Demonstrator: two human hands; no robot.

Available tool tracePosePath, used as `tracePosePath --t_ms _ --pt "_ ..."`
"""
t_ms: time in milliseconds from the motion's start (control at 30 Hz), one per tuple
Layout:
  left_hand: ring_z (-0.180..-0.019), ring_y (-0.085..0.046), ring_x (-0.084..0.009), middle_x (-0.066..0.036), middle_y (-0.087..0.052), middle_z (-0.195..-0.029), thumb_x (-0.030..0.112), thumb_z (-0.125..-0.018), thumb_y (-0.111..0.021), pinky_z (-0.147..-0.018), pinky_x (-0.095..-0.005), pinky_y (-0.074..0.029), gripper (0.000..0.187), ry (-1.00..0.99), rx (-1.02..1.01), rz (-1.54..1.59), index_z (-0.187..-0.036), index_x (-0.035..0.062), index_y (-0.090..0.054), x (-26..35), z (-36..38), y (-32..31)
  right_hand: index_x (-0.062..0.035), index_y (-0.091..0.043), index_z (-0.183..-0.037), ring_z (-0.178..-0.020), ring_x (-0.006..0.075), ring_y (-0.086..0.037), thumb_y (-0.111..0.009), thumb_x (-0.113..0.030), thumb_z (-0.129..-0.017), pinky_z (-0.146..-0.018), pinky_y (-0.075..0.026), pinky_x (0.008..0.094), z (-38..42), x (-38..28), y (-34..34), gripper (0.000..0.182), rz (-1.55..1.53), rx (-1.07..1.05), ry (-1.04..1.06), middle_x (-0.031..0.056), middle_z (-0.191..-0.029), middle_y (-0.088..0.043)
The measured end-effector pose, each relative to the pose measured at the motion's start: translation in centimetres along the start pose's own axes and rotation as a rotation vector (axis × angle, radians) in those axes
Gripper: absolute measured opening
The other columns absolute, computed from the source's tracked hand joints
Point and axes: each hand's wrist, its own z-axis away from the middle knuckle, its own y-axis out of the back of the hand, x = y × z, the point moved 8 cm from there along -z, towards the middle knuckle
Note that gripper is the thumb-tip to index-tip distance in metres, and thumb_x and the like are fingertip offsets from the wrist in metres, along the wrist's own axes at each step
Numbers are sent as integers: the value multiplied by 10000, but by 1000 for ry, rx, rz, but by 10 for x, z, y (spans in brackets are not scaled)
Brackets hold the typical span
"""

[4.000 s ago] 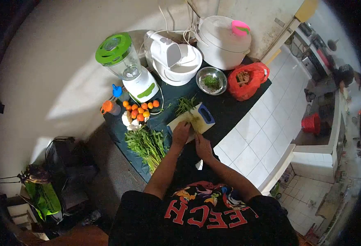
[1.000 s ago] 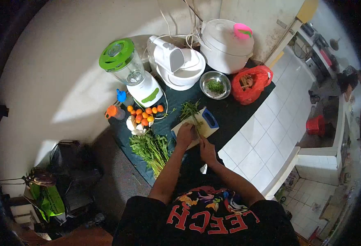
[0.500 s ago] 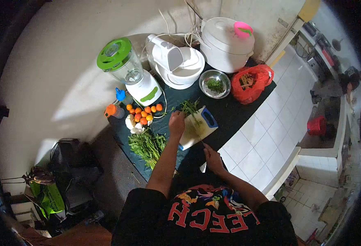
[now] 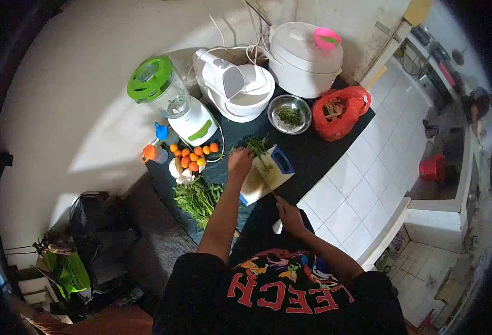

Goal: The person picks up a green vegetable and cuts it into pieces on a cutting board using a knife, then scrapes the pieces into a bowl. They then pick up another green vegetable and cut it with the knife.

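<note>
Head view looked straight down on a dark counter (image 4: 313,153) set against a pale wall. Largest on it was the white cooker (image 4: 304,53) at 1 o'clock, then the mixer (image 4: 236,86) at 12 and the green-lidded blender (image 4: 170,100) at 11. A red bag (image 4: 341,114) lay at 2, with a steel bowl (image 4: 290,114) of chopped greens just beside it. Small orange fruits (image 4: 193,156) sat near the blender's base, and a loose bunch of greens (image 4: 198,198) lay at 9 o'clock from the board.

The white board (image 4: 265,176) ran with its long axis from 7 to 1 o'clock. Herbs (image 4: 257,146) lay across its far end, partly on the counter. The left hand (image 4: 240,162) rested at the board's far left edge, fingers curled down beside the herbs, which lay at 1 o'clock from it, touching or nearly so; I cannot tell whether it gripped any. This hand was the nearer one. The right hand (image 4: 289,215) sat off the board's near end, clenched on a knife (image 4: 274,195) whose thin blade pointed toward 11, at the board.
</note>
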Motion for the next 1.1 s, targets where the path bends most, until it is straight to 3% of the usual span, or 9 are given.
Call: tracePosePath --t_ms 167,267,367,467,567,733,767,833,1100 --pt "-941 -680 -370 -148 -704 -931 201 -878 -660 -863 -505 -557 169 -24 16 -60 -896 62 -756 6 -6 0 11 -576 -1400 -1141 444 -674 -489 -286 -1090 -989 -534 507 -4 -8 4 438 32 -11 18 299 -1224 -686" --pt "-960 -683 -369 -153 -698 -922 177 -872 -651 -867 -514 -560 155 94 -13 -7 -863 51 -740 4 -6 8 -16 -577 -1410 -1121 460 -672 -481 -297 -1093 -978 -533 520 -4 -2 3 434 10 38 98 304 -1198 -689" --pt "-951 -691 -387 -170 -713 -951 164 -883 -640 -864 -510 -564 152 -41 29 3 -916 49 -732 -1 -10 17 -51 -589 -1409 -1116 476 -665 -479 -299 -1094 -969 -530 535 -5 3 4 415 15 -18 48 314 -1177 -686" --pt "-942 -698 -408 -197 -726 -974 165 -901 -642 -840 -512 -561 165 44 -45 122 -1002 59 -718 -21 -7 17 -59 -620 -1393 -1105 429 -695 -524 -296 -1084 -928 -559 456 -6 -2 13 401 58 -24 -36 266 -1193 -710" --pt "-927 -699 -430 -214 -732 -973 178 -926 -640 -832 -511 -554 179 -2 -76 183 -1048 60 -696 -12 7 35 -65 -607 -1405 -1037 440 -712 -511 -302 -1088 -875 -570 474 -9 13 14 407 50 119 86 271 -1137 -719" --pt "-925 -690 -427 -197 -726 -941 194 -918 -666 -833 -508 -540 182 71 -142 450 -994 30 -688 5 49 18 -80 -604 -1411 -959 440 -726 -513 -310 -1089 -808 -572 489 -4 5 24 407 37 136 38 271 -1078 -729" --pt "-925 -690 -427 -197 -726 -941 194 -918 -666 -833 -508 -540 182 75 -140 451 -994 30 -688 7 55 13 -86 -610 -1407 -939 436 -729 -518 -314 -1087 -789 -572 487 -3 5 24 403 17 126 13 271 -1065 -730" --pt "-956 -671 -413 -192 -702 -924 169 -896 -670 -863 -489 -528 183 -158 -136 267 -1011 34 -710 18 66 -6 -90 -613 -1404 -922 430 -733 -518 -320 -1087 -776 -575 478 -2 4 22 403 25 158 57 270 -1048 -732" --pt "-999 -631 -359 -153 -652 -990 96 -897 -610 -862 -458 -537 158 -147 13 206 -992 21 -711 31 89 -5 -90 -607 -1405 -929 433 -729 -524 -338 -1084 -787 -573 479 6 12 13 414 76 95 31 279 -1017 -726"
